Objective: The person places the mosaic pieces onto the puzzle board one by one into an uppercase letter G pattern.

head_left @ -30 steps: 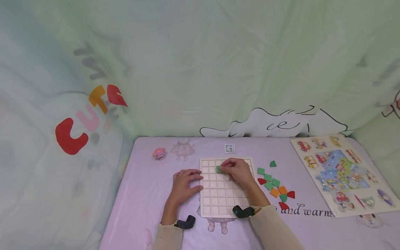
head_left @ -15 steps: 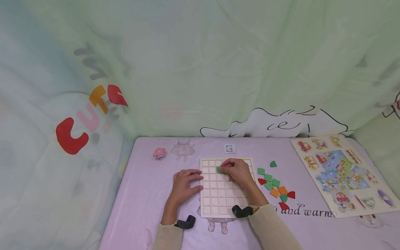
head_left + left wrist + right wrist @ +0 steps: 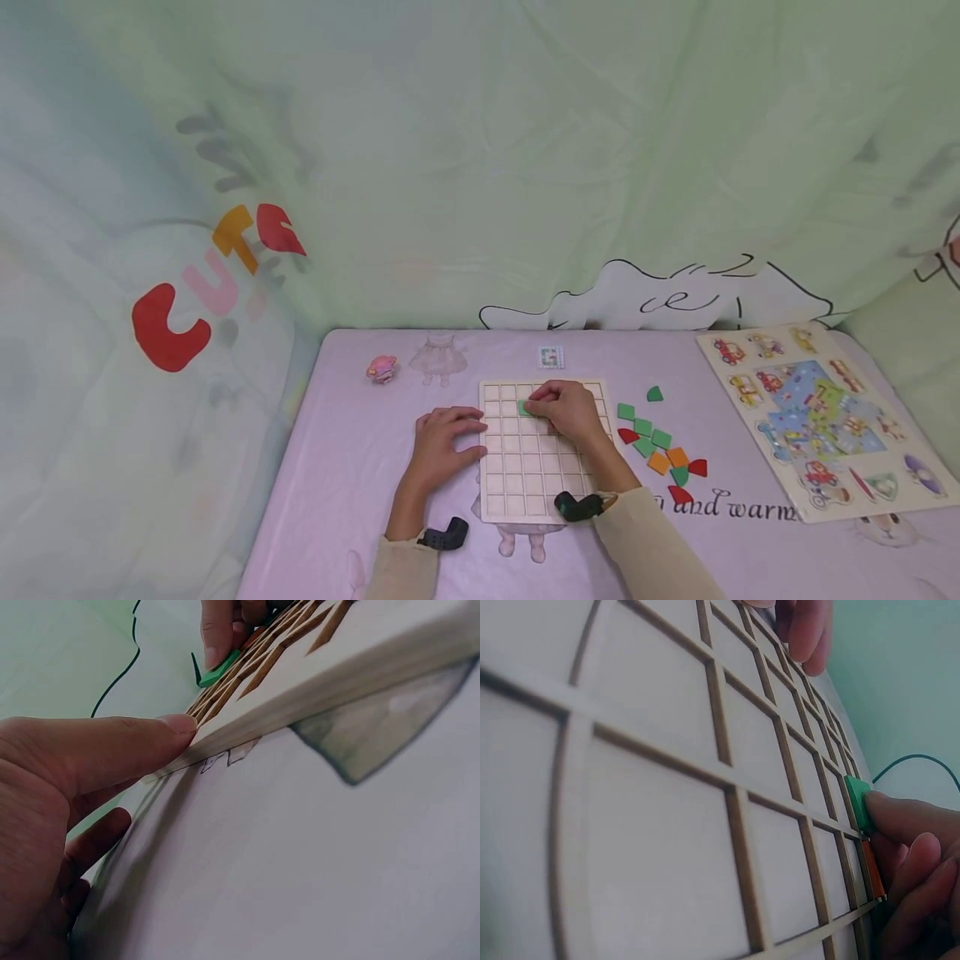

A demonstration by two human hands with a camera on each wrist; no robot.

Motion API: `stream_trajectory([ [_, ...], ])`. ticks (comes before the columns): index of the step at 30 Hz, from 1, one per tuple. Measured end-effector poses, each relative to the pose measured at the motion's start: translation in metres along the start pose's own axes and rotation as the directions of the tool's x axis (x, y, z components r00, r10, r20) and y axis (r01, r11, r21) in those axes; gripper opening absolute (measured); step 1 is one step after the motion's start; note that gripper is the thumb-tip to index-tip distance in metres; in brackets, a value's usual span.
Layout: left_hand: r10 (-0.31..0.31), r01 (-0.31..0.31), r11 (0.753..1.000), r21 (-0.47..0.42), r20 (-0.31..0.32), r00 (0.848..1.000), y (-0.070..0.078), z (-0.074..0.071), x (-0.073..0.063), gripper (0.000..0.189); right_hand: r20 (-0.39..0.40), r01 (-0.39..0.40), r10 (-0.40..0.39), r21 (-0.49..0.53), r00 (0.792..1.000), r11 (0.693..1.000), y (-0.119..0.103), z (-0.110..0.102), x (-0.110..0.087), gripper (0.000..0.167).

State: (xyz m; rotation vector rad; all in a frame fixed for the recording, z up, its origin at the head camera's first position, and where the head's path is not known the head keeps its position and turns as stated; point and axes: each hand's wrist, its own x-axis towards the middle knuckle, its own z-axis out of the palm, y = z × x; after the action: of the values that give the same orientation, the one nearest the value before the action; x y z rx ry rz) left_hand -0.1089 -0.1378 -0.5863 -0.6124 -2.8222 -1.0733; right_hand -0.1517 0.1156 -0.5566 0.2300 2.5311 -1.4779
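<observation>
In the head view a pale wooden grid board (image 3: 513,483) lies on the table. My right hand (image 3: 572,411) is over its upper part and pinches a green square tile (image 3: 523,407) between thumb and fingers, right at a cell in the upper rows. The right wrist view shows the thumb on this green tile, with an orange-red piece (image 3: 872,870) in the grid just beside it, partly covered by the fingers. My left hand (image 3: 442,446) lies at the board's left edge, fingers spread and relaxed. Its thumb (image 3: 161,735) touches the board's side in the left wrist view.
Right of the board lie loose tiles: several green ones (image 3: 642,427), orange squares (image 3: 678,457) and red quarter-rounds (image 3: 698,467). A vehicle puzzle board (image 3: 757,433) fills the right side. A small patterned card (image 3: 551,357) and a pink figurine (image 3: 382,368) are at the back.
My right wrist has shifted slightly left, and a bit more of the orange-red piece shows under that hand. The green tile stays at nearly the same spot; the left hand is still.
</observation>
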Motion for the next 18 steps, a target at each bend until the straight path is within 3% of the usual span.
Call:
stream_trajectory([
  [18,-0.003,0.003,1.0,-0.015,-0.001,1.0,-0.0004,0.0002,0.0002,0.03,0.023,0.013,-0.013,0.002,1.0,1.0,-0.0031,-0.002,-0.0016,0.019],
])
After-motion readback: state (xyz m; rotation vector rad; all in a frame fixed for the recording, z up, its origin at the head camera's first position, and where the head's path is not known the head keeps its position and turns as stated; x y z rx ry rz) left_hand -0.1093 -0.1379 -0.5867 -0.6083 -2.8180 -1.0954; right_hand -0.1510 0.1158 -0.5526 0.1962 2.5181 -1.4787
